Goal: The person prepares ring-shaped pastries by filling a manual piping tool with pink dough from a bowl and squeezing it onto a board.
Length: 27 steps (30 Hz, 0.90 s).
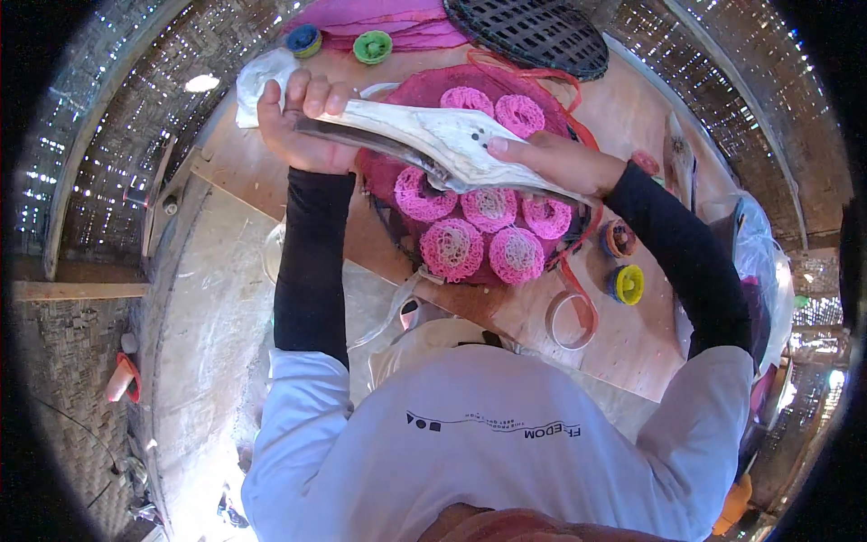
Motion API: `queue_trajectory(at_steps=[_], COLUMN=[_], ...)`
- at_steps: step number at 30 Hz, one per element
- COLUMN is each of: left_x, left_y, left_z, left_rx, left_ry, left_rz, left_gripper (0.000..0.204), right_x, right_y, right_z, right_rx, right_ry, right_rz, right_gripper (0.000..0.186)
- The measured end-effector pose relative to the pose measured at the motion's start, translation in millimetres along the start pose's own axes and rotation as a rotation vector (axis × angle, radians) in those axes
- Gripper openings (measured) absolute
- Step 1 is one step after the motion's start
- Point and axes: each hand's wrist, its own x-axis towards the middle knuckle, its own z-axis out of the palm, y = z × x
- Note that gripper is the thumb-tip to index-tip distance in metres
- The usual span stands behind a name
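Both hands hold one long piece, white on top and dark along its underside, tapering at the ends and marked with small dark holes (442,131). I cannot make out what kind of thing it is. My left hand (307,126) grips its left end from beneath, fingertips curled over the edge. On its right part lies my right hand (555,163), thumb pressed on top near the holes. Beneath it, several pink mesh rounds (452,250), some with whitish middles, rest on a round tray covered in magenta netting (388,172). The held piece partly hides them.
A wooden tabletop (623,348) carries the tray. Around it are a red ribbon (578,135), a clear ring (571,321), and small coloured cups, one yellow (626,285) and one green (372,47). A black woven lid (533,36) and pink cloth (388,23) lie at the far side.
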Motion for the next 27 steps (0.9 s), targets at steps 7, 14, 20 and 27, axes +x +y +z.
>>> queue_trajectory(at_steps=[7,14,20,27], left_x=[-15,-12,31,51], left_y=[9,9,35,8], left_z=[-7,-16,19,-35], left_rx=[-0.047,-0.020,0.057,-0.099], left_ry=[0.019,0.087,-0.111,0.242], left_rz=[0.045,0.119,0.156,0.213], left_gripper=[0.028,0.029,0.028,0.032], right_x=[7,16,27,52], right_y=[-17,-24,-40,-42], right_z=[10,-7,-28,-49], right_rx=[-0.034,-0.304,-0.077,-0.134], right_ry=[0.039,0.079,-0.019,0.053], right_rz=[-0.008,0.112,-0.305,-0.162], right_gripper=[0.066,0.070,0.062,0.055])
